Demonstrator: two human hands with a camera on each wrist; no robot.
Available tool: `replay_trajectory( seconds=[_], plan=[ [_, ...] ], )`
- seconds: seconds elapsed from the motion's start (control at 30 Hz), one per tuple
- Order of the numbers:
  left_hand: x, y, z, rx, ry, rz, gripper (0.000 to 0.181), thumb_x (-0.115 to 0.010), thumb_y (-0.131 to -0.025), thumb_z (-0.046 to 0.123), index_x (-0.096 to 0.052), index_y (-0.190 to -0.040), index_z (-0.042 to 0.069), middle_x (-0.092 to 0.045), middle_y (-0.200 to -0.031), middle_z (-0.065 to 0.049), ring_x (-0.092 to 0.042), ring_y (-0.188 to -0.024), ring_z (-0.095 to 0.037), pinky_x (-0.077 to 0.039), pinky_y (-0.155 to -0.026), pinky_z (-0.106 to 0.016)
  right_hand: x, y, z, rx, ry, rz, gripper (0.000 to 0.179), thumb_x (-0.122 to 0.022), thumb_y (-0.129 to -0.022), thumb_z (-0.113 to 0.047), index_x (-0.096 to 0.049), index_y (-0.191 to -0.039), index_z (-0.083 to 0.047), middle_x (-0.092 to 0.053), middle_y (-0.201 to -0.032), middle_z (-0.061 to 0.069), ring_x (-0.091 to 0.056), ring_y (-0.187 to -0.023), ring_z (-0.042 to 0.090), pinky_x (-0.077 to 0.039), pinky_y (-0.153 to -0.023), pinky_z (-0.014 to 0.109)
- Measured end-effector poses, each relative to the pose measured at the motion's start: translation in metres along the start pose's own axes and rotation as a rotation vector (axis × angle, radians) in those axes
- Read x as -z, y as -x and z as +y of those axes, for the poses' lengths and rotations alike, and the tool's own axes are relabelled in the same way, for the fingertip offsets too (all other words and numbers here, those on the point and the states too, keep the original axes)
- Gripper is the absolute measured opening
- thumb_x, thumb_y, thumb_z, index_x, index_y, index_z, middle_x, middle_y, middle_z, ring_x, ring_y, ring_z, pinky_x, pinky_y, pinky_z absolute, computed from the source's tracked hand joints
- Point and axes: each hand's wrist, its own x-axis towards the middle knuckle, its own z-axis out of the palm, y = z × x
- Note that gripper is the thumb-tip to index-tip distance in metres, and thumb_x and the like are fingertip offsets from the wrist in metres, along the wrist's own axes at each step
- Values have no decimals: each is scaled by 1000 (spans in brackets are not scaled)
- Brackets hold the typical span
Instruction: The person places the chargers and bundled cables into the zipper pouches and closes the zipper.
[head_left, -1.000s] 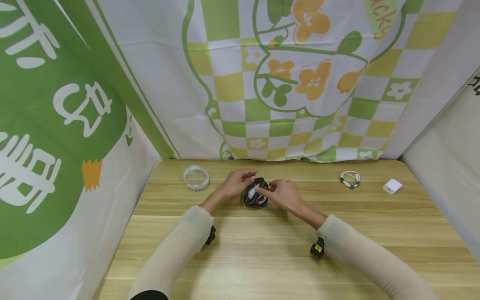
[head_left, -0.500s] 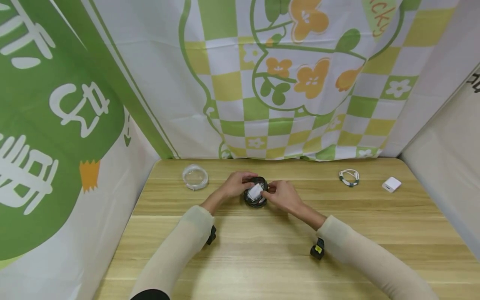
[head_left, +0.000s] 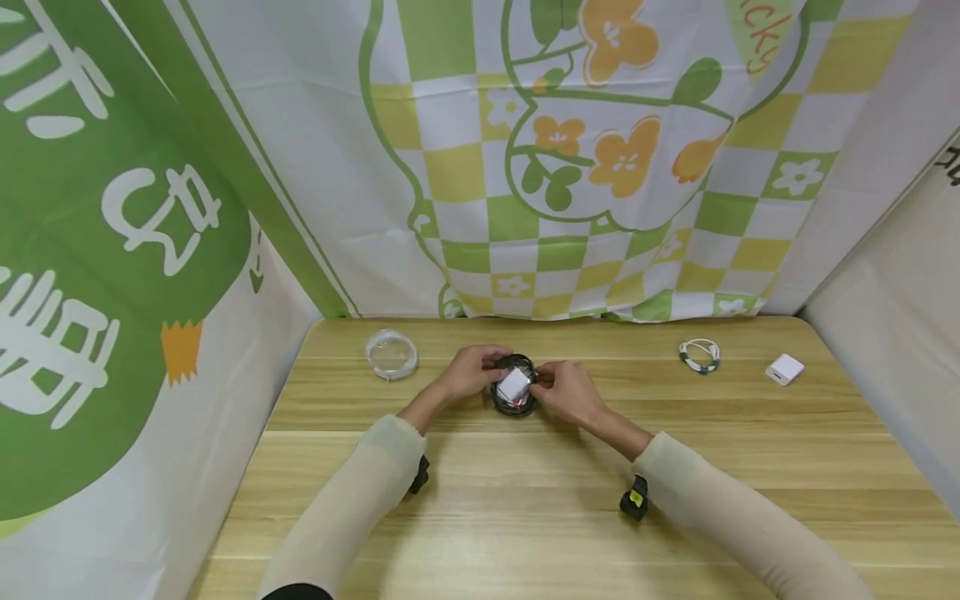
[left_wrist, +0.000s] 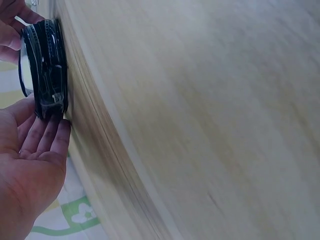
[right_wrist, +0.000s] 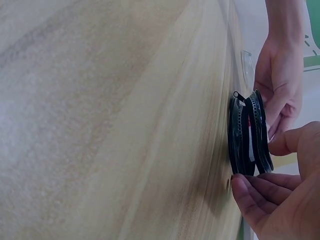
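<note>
Round black case [left_wrist: 46, 70] on bench [head_left: 510, 500], near middle of back edge, zip [right_wrist: 254, 112] parted on near side, white block [head_left: 513, 386] showing at its centre. Left hand [head_left: 468, 371] grips left side, right hand [head_left: 572, 392] pinches right side. Clear coil [head_left: 392, 374] near back left corner; white cable [head_left: 699, 367], white adapter [head_left: 784, 369] toward back right corner.

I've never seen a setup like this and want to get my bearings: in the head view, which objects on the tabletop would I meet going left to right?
Clear round plastic item → round black zipper pouch → coiled white cable → white charger block.
</note>
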Motion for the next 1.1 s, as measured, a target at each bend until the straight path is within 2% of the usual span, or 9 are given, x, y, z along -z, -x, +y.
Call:
replay_trajectory(
  seconds=[0.13, 0.37, 0.47, 0.67, 1.1],
  plan=[
    [1, 4, -1, 1, 18, 12, 41, -74, -97, 0, -65, -136, -7, -69, -134, -25, -67, -127, -38, -54, -111, -42, 1, -2, 3, 17, 6, -2, 28, -75, -91, -7, -76, -115, 9, -80, -102, 19, -80, -92, 30, -65, -84, 42],
    [0, 9, 0, 45, 48, 44, 45, -79, -93, 1, -64, -134, -8, -70, -133, -25, -68, -126, -37, -54, -111, -41, 3, -8, 10, 92, 71, 20, 21, -73, -94, -6, -80, -111, 4, -81, -100, 16, -79, -93, 30, -64, -84, 46],
    [-1, 11, 2, 57, 32, 80, 45, -82, -91, 2, -65, -131, -8, -72, -129, -25, -70, -122, -36, -56, -107, -39, 3, -10, 13, 130, 91, 27, 19, -72, -95, -3, -80, -110, 5, -81, -100, 17, -79, -92, 31, -65, -82, 47],
    [-5, 14, 7, 92, -13, 141, 44, -88, -87, 8, -70, -124, -5, -75, -121, -22, -74, -114, -34, -60, -100, -35, 5, -17, 15, 133, 102, 18, 19, -70, -96, -1, -79, -112, 5, -80, -103, 19, -78, -92, 32, -65, -82, 47],
    [-11, 24, 13, 121, -108, 209, 36, -90, -86, 15, -73, -113, -3, -79, -110, -18, -78, -104, -29, -64, -91, -36, 6, -30, 23, 167, 128, 44, 15, -71, -98, -3, -80, -109, 2, -80, -106, 16, -77, -98, 32, -62, -88, 50]
  ],
)
